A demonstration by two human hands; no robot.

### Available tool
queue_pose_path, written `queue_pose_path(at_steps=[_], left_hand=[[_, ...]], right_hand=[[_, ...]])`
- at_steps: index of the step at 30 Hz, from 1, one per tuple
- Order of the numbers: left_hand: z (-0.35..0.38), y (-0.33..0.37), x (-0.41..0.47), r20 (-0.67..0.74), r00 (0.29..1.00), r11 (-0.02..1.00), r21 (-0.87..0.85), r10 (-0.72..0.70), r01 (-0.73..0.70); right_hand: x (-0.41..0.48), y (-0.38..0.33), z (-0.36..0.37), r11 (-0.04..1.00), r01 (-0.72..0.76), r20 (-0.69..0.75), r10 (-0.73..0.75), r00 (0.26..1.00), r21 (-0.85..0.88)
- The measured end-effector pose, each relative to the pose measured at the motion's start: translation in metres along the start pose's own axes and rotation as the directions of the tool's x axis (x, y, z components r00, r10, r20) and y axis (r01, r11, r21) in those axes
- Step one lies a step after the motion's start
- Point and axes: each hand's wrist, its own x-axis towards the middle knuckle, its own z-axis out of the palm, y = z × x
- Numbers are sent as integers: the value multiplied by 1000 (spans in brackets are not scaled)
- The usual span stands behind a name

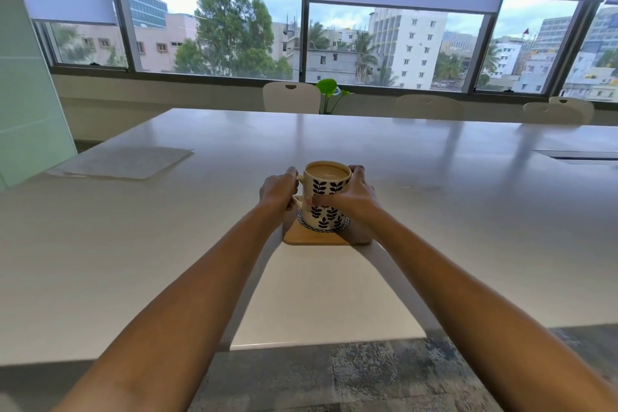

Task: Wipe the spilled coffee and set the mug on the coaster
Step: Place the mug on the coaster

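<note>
A cream mug (326, 191) with black leaf prints, full of milky coffee, stands upright on a round patterned coaster (344, 224). The coaster lies on a square wooden board (311, 237) in the middle of the white table (434, 227). My left hand (277, 189) grips the mug's handle on its left side. My right hand (354, 196) wraps the mug's right side, thumb across its front. I see no spilled coffee on the table.
A pale cloth or paper sheet (123, 162) lies flat at the table's far left. White chairs (291, 99) and a small green plant (329, 90) stand beyond the far edge, under the windows. A slot (578, 154) cuts the tabletop at right.
</note>
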Motion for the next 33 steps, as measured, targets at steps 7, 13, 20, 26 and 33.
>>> queue_pose_path(at_steps=[7, 13, 20, 26, 33], left_hand=[[2, -3, 2, -41, 998, 999, 9, 38, -37], [3, -7, 2, -85, 992, 994, 62, 95, -90], [5, -11, -2, -126, 959, 940, 265, 254, -214], [2, -11, -11, -142, 893, 823, 471, 427, -318], [3, -12, -28, -133, 883, 772, 554, 451, -311]], right_hand=[[-1, 2, -1, 1000, 22, 26, -22, 999, 1], [-1, 3, 0, 1000, 31, 49, -31, 998, 1], [-2, 3, -1, 999, 32, 72, -31, 997, -14], [-5, 4, -6, 998, 49, 99, -46, 994, -29], [-10, 3, -15, 998, 41, 146, -35, 989, -40]])
